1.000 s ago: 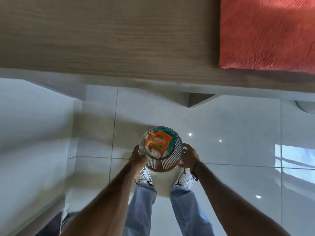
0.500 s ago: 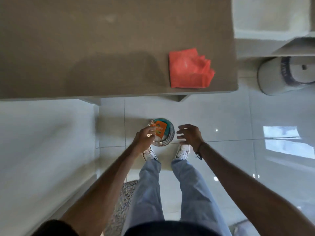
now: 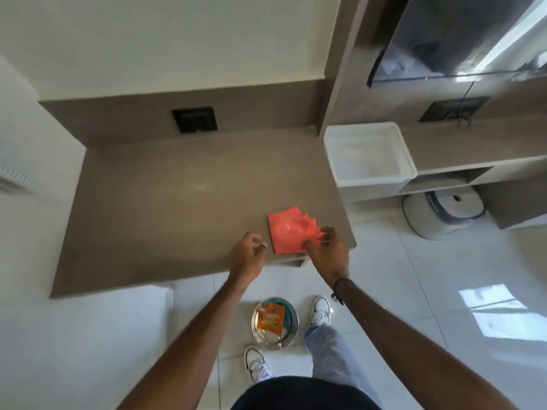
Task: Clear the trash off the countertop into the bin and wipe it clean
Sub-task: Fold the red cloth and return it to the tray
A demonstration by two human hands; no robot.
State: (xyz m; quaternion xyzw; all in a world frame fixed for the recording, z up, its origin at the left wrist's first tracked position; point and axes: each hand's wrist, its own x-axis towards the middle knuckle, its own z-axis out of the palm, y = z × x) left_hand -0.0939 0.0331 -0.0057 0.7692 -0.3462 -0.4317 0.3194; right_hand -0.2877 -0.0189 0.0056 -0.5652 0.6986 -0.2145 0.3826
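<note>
Coral cloth (image 3: 288,229) flat on tabletop (image 3: 165,202) near its right front corner, long axis front to back, right hand (image 3: 327,251) pinching its bunched right edge, left hand (image 3: 247,255) loosely curled, empty, just left of cloth, bin (image 3: 275,325) on floor holding orange wrapper (image 3: 270,319).

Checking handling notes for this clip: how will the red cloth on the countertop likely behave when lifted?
The red cloth is rumpled where the right hand pinches it, so probably floppy and draping. It looks thin, likely light. On the smooth countertop it may slide.
</note>
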